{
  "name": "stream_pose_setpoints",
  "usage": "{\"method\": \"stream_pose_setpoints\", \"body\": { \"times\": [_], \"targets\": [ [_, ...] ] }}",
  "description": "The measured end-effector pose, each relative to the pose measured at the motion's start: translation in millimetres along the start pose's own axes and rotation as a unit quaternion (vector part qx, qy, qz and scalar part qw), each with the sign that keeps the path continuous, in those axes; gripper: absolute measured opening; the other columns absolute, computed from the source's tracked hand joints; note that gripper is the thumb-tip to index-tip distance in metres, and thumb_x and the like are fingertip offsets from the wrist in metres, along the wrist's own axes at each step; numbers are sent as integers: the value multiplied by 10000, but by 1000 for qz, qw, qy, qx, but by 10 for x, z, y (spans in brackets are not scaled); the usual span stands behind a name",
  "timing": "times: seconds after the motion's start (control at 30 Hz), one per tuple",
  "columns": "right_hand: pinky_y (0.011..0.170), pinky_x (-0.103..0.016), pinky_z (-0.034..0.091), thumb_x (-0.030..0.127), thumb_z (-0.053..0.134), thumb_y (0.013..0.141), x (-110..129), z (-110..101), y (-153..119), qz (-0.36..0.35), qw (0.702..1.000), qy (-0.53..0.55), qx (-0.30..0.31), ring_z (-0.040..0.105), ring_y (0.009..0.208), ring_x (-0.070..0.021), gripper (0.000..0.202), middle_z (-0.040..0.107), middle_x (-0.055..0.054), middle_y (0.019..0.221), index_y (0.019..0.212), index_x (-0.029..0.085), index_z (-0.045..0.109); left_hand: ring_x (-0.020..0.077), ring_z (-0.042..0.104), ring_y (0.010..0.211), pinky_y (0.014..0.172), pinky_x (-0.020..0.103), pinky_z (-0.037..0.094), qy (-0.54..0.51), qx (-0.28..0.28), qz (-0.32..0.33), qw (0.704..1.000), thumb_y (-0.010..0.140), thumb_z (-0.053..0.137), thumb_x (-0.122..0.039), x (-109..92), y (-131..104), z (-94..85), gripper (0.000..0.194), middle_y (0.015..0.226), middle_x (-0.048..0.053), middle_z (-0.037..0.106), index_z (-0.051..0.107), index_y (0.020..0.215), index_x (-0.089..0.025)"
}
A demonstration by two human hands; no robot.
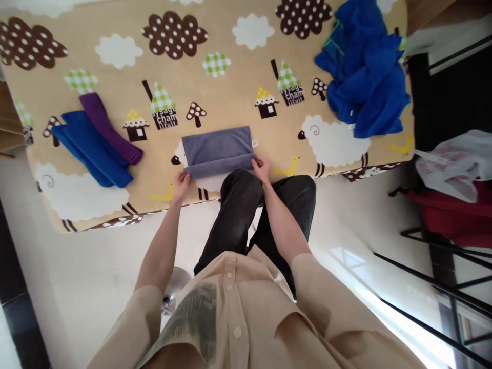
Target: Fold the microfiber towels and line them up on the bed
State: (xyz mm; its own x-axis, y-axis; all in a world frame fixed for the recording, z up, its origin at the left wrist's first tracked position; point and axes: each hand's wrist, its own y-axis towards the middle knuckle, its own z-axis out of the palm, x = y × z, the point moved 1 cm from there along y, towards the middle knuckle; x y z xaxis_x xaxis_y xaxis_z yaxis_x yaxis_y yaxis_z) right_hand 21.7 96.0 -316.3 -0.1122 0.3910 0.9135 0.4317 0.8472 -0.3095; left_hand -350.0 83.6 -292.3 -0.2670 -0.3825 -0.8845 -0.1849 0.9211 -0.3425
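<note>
Hands point(180, 185) point(261, 168) are pinching the part-folded grey cloth point(219, 149), folded blue cloth point(93, 148) and purple cloth point(109, 128) lying left of it, unfolded blue heap point(365, 74) lying right.

The bed point(63, 223) is spread with a patterned tan sheet point(230, 102). Near the middle of its near edge a grey cloth point(219, 144) lies spread out, with its near side folded over. To the left, a folded blue cloth point(92, 148) lies beside a narrow purple cloth point(109, 125); at the right is a crumpled blue heap point(363, 72).
</note>
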Motion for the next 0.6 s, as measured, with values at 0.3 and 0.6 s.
{"method": "stream_pose_setpoints", "body": {
  "times": [0.3,0.6],
  "targets": [
    [997,-473,574,496,595,939,-76,-43,-114,21,994,-94,-47,737,1056,-283,513,734,-245,1150,1192,62,697,205,726,938,765,291,612,-2,-20,-8,1000,916,613,-495,84,-39,76,372,1069,124,745,657,1077,-163],
    [901,-442,597,479,582,923,-25,-260,-387,-21,987,-131,-86,754,868,-254,373,782,-157,910,972,149,747,224,739,890,796,346,622,22,-92,-40,995,833,640,-334,87,-328,38,297,957,115,765,712,1042,-135]
  ]
}}
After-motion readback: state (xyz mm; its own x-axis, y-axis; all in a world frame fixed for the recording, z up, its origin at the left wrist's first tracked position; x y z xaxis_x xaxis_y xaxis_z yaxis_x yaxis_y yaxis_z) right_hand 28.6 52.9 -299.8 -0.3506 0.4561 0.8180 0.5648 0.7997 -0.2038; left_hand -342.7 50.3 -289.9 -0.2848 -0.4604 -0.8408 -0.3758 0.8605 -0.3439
